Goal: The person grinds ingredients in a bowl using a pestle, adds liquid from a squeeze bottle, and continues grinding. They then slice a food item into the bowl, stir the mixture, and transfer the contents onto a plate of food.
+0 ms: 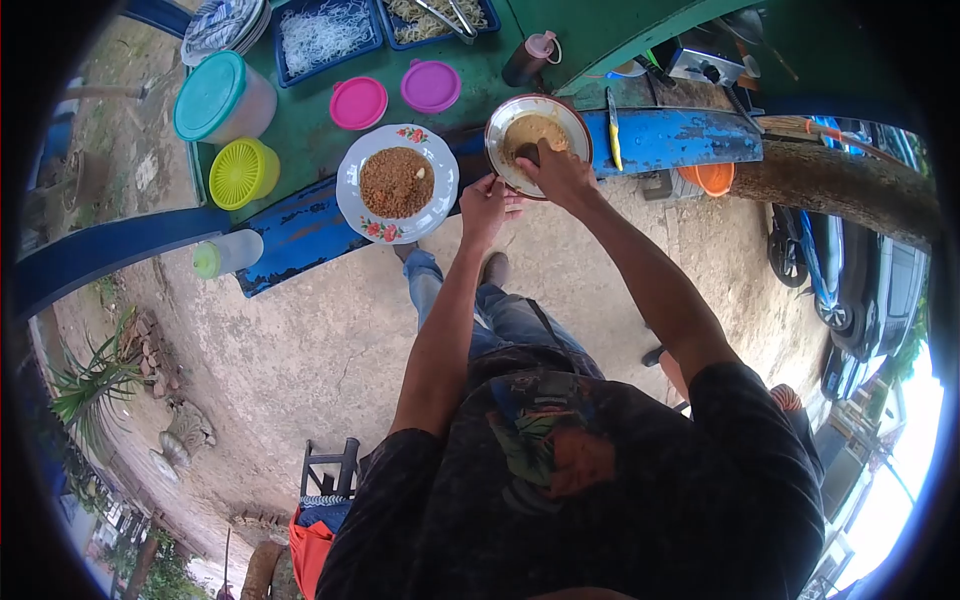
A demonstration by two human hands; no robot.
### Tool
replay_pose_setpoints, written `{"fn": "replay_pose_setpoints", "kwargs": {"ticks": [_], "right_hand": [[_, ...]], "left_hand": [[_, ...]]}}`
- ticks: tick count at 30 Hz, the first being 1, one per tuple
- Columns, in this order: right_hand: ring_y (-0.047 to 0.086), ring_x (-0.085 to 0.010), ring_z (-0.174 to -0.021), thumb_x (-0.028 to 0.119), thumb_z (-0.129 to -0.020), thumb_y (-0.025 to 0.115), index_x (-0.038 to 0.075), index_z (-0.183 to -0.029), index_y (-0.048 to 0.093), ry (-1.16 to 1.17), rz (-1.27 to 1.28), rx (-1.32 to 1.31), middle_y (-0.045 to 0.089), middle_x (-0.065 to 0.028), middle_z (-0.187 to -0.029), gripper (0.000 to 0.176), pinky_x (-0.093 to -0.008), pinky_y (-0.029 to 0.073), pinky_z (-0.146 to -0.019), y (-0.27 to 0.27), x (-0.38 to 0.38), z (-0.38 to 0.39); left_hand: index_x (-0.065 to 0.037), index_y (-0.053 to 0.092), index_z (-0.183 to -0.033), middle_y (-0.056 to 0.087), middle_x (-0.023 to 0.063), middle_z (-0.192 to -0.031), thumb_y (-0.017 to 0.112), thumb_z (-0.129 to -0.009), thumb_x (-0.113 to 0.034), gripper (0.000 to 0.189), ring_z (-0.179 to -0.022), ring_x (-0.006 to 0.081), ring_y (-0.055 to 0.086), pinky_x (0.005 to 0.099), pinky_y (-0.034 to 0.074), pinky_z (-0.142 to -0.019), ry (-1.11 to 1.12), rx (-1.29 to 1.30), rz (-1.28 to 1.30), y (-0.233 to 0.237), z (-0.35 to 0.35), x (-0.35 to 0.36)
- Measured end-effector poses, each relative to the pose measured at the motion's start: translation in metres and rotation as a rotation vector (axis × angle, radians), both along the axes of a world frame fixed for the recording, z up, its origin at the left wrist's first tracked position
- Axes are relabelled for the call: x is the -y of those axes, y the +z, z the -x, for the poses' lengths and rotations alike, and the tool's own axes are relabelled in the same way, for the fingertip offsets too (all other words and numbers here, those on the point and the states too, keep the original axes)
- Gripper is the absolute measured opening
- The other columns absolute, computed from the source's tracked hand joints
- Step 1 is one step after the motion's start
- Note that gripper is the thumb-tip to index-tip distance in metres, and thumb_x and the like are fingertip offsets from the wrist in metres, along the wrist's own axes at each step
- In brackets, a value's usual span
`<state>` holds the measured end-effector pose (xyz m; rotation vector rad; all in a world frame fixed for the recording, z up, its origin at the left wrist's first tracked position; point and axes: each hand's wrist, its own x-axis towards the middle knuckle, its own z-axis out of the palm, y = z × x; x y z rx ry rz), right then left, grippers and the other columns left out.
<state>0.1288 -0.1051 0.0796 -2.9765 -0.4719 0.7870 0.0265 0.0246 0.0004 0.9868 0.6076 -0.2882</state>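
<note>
A cream bowl with a brown rim (498,113) rests at the counter's front edge and contains a tan, sauce-like paste (532,130). My right hand (562,175) is closed around a dark, rounded pestle (527,153), whose end is down in the paste. Closed at the near rim, my left hand (486,208) grips the bowl, with part of its fingers hidden. Left of the bowl is a white flowered plate (354,190) heaped with brown crumbly ground food (392,178); a small pale piece lies on top.
Pink (358,103) and purple (431,87) lidded tubs stand behind the plate, beside a teal-lidded container (225,97) and a yellow-green tub (243,173). A clear bottle (232,252) lies at the left. A yellow-handled knife (614,140) and a sauce bottle (528,60) flank the bowl.
</note>
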Motion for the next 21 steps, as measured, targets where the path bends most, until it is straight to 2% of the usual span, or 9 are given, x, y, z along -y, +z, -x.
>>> {"fn": "replay_pose_setpoints", "kwargs": {"ticks": [3, 6, 7, 8, 10, 12, 16, 20, 21], "right_hand": [[0.065, -0.0430, -0.123, 0.058, -0.101, 0.055, 0.002, -0.135, 0.058, -0.186, -0.071, -0.040, 0.069, -0.0284, -0.125, 0.065, -0.0572, 0.051, -0.102, -0.014, 0.000, 0.005], [0.064, -0.0448, -0.123, 0.058, -0.101, 0.055, 0.002, -0.137, 0.056, -0.349, -0.084, -0.127, 0.067, -0.0288, -0.129, 0.066, -0.0565, 0.051, -0.103, -0.009, -0.014, -0.021], [0.064, -0.0454, -0.123, 0.057, -0.100, 0.056, 0.001, -0.137, 0.056, -0.320, -0.118, -0.143, 0.067, -0.0289, -0.129, 0.067, -0.0559, 0.051, -0.103, -0.008, -0.011, -0.011], [0.065, -0.0442, -0.123, 0.056, -0.099, 0.058, -0.002, -0.135, 0.056, -0.233, -0.139, 0.005, 0.070, -0.0286, -0.123, 0.068, -0.0555, 0.052, -0.103, -0.031, -0.002, 0.007], [0.066, -0.0449, -0.121, 0.056, -0.100, 0.058, -0.004, -0.134, 0.056, -0.346, -0.143, -0.011, 0.070, -0.0290, -0.122, 0.068, -0.0555, 0.053, -0.100, -0.021, -0.007, 0.001], [0.067, -0.0457, -0.117, 0.055, -0.101, 0.057, -0.001, -0.133, 0.056, -0.364, -0.136, -0.059, 0.069, -0.0285, -0.124, 0.065, -0.0557, 0.054, -0.098, -0.020, -0.016, -0.019], [0.071, -0.0413, -0.113, 0.057, -0.101, 0.056, 0.001, -0.126, 0.058, -0.226, -0.087, -0.013, 0.073, -0.0246, -0.115, 0.061, -0.0544, 0.055, -0.095, -0.011, -0.008, 0.007], [0.066, -0.0446, -0.120, 0.056, -0.101, 0.057, 0.001, -0.135, 0.054, -0.303, -0.132, -0.066, 0.068, -0.0264, -0.126, 0.065, -0.0549, 0.054, -0.099, -0.019, -0.012, -0.009], [0.066, -0.0446, -0.122, 0.056, -0.100, 0.058, 0.001, -0.134, 0.054, -0.237, -0.155, 0.060, 0.068, -0.0267, -0.127, 0.065, -0.0549, 0.054, -0.100, -0.019, -0.012, 0.004]], "left_hand": [[0.006, 0.067, -0.118, 0.074, 0.0160, -0.100, 0.054, -0.108, -0.016, 0.027, -0.093, 0.0263, 0.078, 0.0377, 0.068, -0.076, -0.007, 0.003, -0.103, 0.003, -0.001, 0.001], [0.006, 0.068, -0.118, 0.075, 0.0156, -0.102, 0.055, -0.108, -0.016, 0.028, -0.094, 0.0265, 0.078, 0.0378, 0.068, -0.076, -0.015, 0.047, -0.068, 0.006, 0.000, 0.006], [0.007, 0.068, -0.117, 0.075, 0.0162, -0.102, 0.054, -0.108, -0.017, 0.028, -0.095, 0.0267, 0.078, 0.0378, 0.068, -0.076, -0.011, 0.017, -0.053, 0.002, 0.000, 0.006], [0.007, 0.068, -0.116, 0.075, 0.0169, -0.102, 0.055, -0.108, -0.017, 0.029, -0.095, 0.0271, 0.078, 0.0382, 0.068, -0.075, -0.013, 0.029, -0.058, -0.002, -0.001, 0.007], [0.007, 0.068, -0.116, 0.075, 0.0167, -0.103, 0.054, -0.109, -0.017, 0.029, -0.095, 0.0269, 0.078, 0.0384, 0.068, -0.075, -0.008, 0.018, -0.058, 0.001, -0.001, 0.008], [0.006, 0.068, -0.117, 0.075, 0.0162, -0.104, 0.054, -0.109, -0.018, 0.029, -0.095, 0.0269, 0.078, 0.0386, 0.068, -0.075, -0.023, 0.022, -0.043, -0.001, 0.004, 0.008], [0.006, 0.068, -0.117, 0.075, 0.0164, -0.105, 0.055, -0.109, -0.018, 0.028, -0.095, 0.0273, 0.078, 0.0388, 0.068, -0.075, -0.014, -0.007, -0.056, 0.000, -0.003, 0.005], [0.006, 0.067, -0.117, 0.074, 0.0180, -0.104, 0.054, -0.109, -0.016, 0.027, -0.098, 0.0289, 0.077, 0.0394, 0.068, -0.075, -0.008, 0.013, -0.018, 0.004, -0.002, 0.007], [0.006, 0.067, -0.117, 0.074, 0.0180, -0.104, 0.054, -0.109, -0.016, 0.027, -0.098, 0.0289, 0.077, 0.0394, 0.068, -0.075, -0.007, 0.030, -0.025, 0.006, -0.011, 0.002]]}}
